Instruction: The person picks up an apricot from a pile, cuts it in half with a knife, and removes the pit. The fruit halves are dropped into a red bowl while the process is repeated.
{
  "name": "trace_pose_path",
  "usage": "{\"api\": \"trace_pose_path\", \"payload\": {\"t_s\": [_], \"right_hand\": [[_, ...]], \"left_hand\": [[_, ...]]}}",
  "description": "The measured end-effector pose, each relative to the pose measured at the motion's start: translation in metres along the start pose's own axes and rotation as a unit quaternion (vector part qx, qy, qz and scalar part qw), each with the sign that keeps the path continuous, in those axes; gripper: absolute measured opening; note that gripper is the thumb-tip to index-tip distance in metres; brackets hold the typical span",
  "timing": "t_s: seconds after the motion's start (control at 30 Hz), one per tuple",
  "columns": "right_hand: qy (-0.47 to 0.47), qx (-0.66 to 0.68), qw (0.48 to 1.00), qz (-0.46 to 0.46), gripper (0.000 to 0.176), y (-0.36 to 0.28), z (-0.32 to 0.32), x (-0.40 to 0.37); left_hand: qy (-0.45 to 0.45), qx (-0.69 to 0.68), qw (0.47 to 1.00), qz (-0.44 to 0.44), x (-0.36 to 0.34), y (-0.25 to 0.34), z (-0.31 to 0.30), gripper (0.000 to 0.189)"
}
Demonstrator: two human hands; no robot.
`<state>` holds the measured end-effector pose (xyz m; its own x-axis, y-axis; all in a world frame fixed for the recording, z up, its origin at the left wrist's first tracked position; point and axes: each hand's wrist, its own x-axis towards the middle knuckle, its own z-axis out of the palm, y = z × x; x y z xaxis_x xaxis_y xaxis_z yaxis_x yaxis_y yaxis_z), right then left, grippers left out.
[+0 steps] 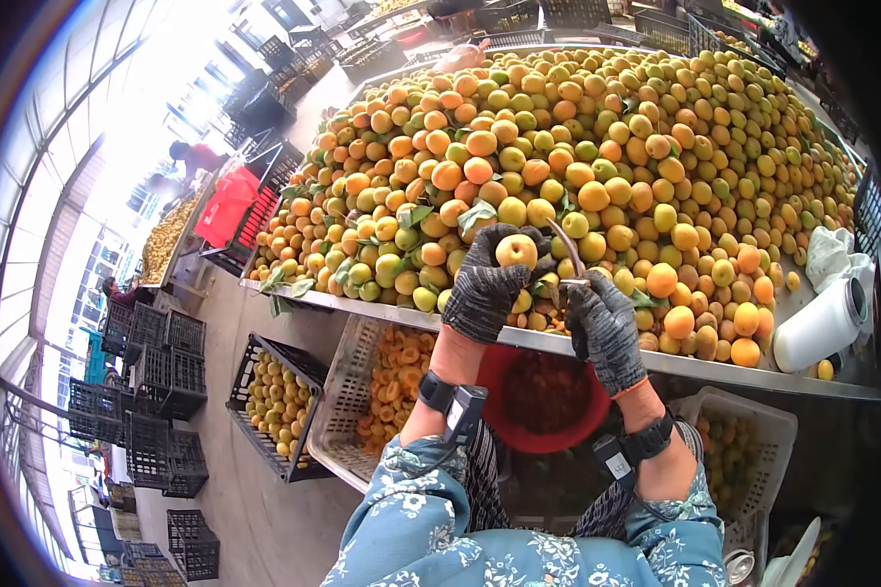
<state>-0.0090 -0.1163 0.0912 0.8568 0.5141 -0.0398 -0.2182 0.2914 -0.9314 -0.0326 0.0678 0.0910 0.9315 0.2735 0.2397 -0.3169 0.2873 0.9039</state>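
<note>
Currently left hand (486,289), gloved, has fingers curled tight around one apricot (516,251), held over the table edge (715,368) in front of the fruit pile (597,127). Right hand (605,328) fisted on curved knife (565,249), blade just beside the apricot. Red bowl (533,442) below the hands, crate of halves (347,391) just left.

Daylight flooded in from the left, blowing out the upper-left corner. Fisheye distortion bent the edges, ringed by a dark vignette; the centre stayed sharp.
</note>
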Motion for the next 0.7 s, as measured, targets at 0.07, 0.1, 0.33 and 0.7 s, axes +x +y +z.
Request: {"api": "trace_pose_path", "payload": {"t_s": [0.07, 0.1, 0.33, 0.7], "right_hand": [[0.002, -0.036, 0.998, -0.049, 0.024, -0.001, 0.012, -0.007], [0.001, -0.076, 0.994, -0.077, 0.025, -0.001, 0.016, -0.009], [-0.009, -0.171, 0.98, -0.102, 0.027, 0.004, 0.019, -0.01], [0.004, -0.271, 0.954, -0.13, 0.025, 0.015, 0.022, -0.01]], "left_hand": [[-0.003, 0.015, 1.0, 0.0, -0.006, -0.004, -0.006, 0.058], [-0.015, -0.037, 0.999, -0.018, -0.005, -0.006, -0.006, 0.063], [-0.003, -0.004, 1.0, 0.013, -0.006, -0.003, -0.001, 0.072], [0.025, -0.087, 0.996, 0.004, -0.01, 0.0, 0.015, 0.046]]}}
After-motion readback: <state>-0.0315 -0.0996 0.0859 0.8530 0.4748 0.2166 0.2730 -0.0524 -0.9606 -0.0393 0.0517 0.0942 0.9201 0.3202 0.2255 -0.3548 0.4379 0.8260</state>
